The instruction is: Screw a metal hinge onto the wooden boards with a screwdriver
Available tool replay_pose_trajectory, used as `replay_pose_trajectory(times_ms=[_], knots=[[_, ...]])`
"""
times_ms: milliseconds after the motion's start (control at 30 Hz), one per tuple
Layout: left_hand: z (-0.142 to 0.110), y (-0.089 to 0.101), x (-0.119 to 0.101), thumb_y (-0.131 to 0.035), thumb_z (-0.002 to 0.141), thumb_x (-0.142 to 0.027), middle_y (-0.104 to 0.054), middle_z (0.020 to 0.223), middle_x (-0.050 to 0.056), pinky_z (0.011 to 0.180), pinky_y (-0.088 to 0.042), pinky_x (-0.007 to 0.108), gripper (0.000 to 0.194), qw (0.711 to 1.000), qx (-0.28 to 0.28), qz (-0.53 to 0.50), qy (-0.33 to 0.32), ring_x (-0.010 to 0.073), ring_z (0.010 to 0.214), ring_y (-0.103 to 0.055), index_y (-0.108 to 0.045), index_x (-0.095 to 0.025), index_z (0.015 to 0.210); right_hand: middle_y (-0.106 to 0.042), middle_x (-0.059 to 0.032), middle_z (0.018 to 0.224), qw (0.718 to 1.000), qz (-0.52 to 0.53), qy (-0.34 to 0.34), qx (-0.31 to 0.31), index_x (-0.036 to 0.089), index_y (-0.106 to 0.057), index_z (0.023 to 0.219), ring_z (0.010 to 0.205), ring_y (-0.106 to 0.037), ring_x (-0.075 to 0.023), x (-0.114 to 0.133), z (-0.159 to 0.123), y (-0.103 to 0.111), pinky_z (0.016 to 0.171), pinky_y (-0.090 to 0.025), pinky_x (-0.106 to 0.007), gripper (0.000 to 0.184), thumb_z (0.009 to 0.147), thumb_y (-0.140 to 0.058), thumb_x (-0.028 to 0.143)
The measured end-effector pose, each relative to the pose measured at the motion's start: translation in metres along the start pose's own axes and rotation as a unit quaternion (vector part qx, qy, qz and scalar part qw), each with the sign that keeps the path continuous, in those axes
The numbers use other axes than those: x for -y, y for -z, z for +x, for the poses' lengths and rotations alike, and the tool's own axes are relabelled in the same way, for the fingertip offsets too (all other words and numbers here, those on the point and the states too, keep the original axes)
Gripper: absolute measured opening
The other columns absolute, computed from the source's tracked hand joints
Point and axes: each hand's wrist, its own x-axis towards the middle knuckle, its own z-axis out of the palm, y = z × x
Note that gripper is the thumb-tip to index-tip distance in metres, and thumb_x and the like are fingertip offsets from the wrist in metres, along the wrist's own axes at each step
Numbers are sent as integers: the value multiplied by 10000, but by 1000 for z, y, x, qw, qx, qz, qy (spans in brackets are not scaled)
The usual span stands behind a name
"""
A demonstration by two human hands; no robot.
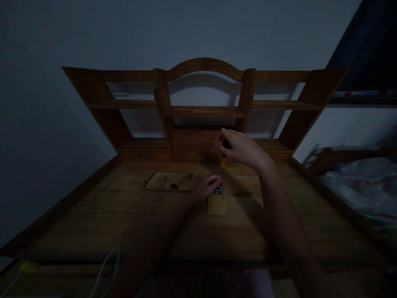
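Gripped from above by my right hand (237, 147) is a screwdriver (225, 162) with a black and yellow-orange handle, held nearly upright. Its thin shaft runs down to a small shiny metal plate (218, 191); the exact contact of the tip is too dark to make out. My left hand (205, 187) is closed, thumb and fingers pinching at this plate from the left. A pale, flat wooden piece (217, 205) lies on the desk (139, 223) just in front of the plate. The fingers partly cover the metal part.
A wooden shelf unit (204, 111) stands at the back of the desk against the wall. A worn pale strip (170, 181) shows in the desktop left of my hands. A white cable (117, 265) loops at the front edge. Plastic-wrapped things (362, 186) lie to the right.
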Motion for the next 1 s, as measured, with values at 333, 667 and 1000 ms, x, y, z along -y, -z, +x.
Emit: replay_pose_trajectory(times_ms=[333, 667, 1000], knots=[[1, 0, 5, -465, 1000, -419, -691, 842, 41, 742, -482, 255, 361, 1000, -3, 17, -12, 151, 802, -641, -688, -152, 905, -606, -115, 1193, 999, 34, 6, -2, 214, -520, 1169, 1059, -613, -297, -3, 0, 1, 912, -475, -432, 318, 907, -534, 392], [1, 1, 6, -465, 996, -424, -692, 842, 40, 749, -492, 258, 360, 1000, 1, 22, -4, 156, 809, -645, -676, -156, 884, -586, -102, 1199, 998, 55, 9, 4, 225, -527, 1122, 1039, -618, -283, -5, 1, 3, 897, -483, -410, 300, 827, -573, 245], [2, 1, 2, -492, 982, -424, -690, 789, 45, 734, -476, 268, 366, 1000, -14, 17, -8, 159, 768, -638, -673, -147, 826, -652, -94, 1043, 1000, 22, 0, 15, 207, -573, 1007, 954, -628, -252, -13, 5, 1, 851, -458, -371, 154, 891, -530, 299]])
